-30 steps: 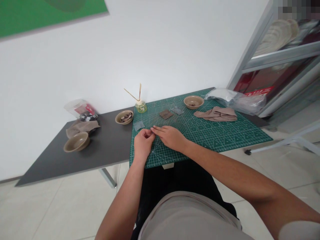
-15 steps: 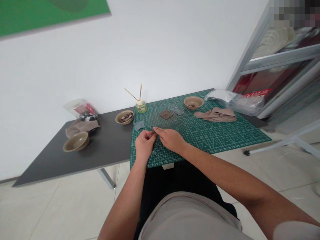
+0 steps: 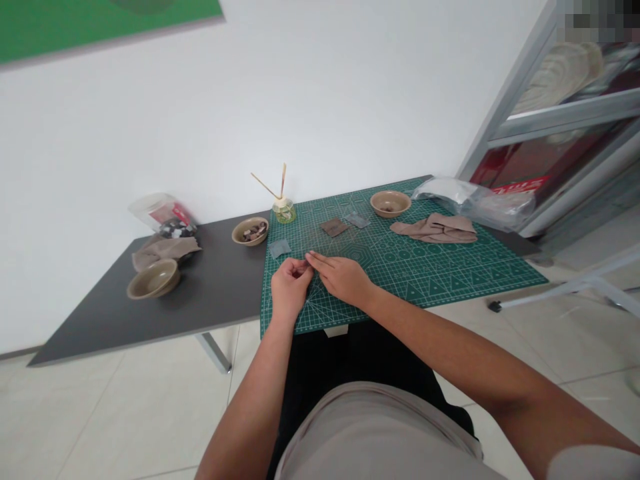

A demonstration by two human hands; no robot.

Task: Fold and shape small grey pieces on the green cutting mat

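Curling its fingers together near the front edge of the green cutting mat, the left hand meets the right hand's extended fingertips; whether anything is held cannot be told.

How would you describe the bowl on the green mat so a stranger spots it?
Find the green cutting mat on the dark table. Near its far edge, a tan bowl sits beside crumpled beige fabric. No other bowl stands on the mat.
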